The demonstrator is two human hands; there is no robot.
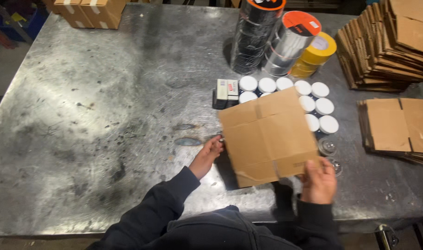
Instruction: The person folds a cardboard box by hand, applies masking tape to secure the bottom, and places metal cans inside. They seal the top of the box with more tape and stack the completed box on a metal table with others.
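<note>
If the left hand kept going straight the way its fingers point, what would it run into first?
The left hand already touches the left edge of the flat cardboard box, fingers pointing up and to the right. Going on, it would press into that box first; the white-lidded jars lie beyond.

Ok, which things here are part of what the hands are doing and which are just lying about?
In hand: flat cardboard box, held by left hand and right hand; white-lidded jars beside it.

Lying about: tape rolls, stacked flat cartons, small taped boxes.

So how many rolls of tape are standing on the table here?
3, together at the table's far side: a black stack on the left, a silver one in the middle, a yellow one on the right. None look hidden.
</note>
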